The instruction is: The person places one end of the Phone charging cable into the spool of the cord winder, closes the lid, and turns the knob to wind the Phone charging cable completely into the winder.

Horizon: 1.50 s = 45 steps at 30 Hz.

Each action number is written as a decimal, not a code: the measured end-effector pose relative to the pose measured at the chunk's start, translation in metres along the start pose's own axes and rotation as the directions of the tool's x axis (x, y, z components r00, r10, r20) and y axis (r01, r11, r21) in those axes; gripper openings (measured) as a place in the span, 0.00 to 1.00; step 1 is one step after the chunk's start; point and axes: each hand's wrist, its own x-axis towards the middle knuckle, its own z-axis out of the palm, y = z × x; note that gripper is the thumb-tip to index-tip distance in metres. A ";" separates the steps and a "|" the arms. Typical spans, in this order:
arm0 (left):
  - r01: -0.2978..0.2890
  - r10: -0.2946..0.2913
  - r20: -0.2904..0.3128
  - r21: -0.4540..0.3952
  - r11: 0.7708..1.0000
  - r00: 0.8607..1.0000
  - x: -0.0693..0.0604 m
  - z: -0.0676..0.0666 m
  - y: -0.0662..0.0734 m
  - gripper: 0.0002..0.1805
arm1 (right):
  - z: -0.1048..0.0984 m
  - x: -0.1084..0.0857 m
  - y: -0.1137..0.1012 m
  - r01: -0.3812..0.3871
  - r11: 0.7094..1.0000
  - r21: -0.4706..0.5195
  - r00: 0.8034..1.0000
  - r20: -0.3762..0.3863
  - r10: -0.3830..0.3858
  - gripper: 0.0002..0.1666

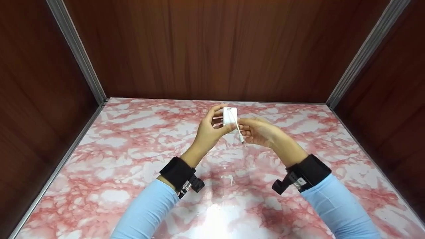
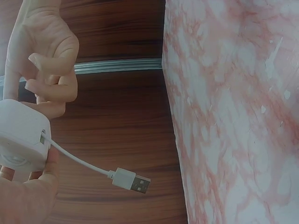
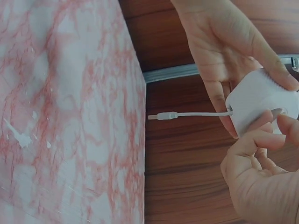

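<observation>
The white device [image 1: 228, 116] is held above the worktop [image 1: 132, 166], near the middle of the head view; it looks light, stiff and smooth, so its flat sides should suit holding; the thin cable [image 3: 201, 114], its plug [image 2: 126, 179] hanging towards five o'clock, seems bendy and poor for lifting; the left hand [image 1: 212, 126], at eight o'clock, has fingers clamped round the casing; the right hand [image 1: 260, 132], at four, bends its fingers at the round recess [image 3: 278, 111]; whether they pinch, I cannot tell.
</observation>
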 end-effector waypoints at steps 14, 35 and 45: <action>-0.015 0.015 0.013 0.049 0.999 1.000 0.000 0.000 -0.001 0.34 | -0.005 0.021 0.028 0.634 -0.007 -0.773 0.326 0.275 -0.905 0.11; -0.085 0.085 0.007 0.059 0.995 0.996 -0.003 0.002 0.002 0.34 | -0.009 0.002 0.012 0.242 0.955 -0.171 0.970 0.004 -0.245 0.04; -0.012 0.010 0.026 0.042 0.999 1.000 -0.004 0.001 -0.002 0.35 | -0.008 0.008 0.012 0.311 0.885 -0.346 0.929 -0.086 -0.360 0.08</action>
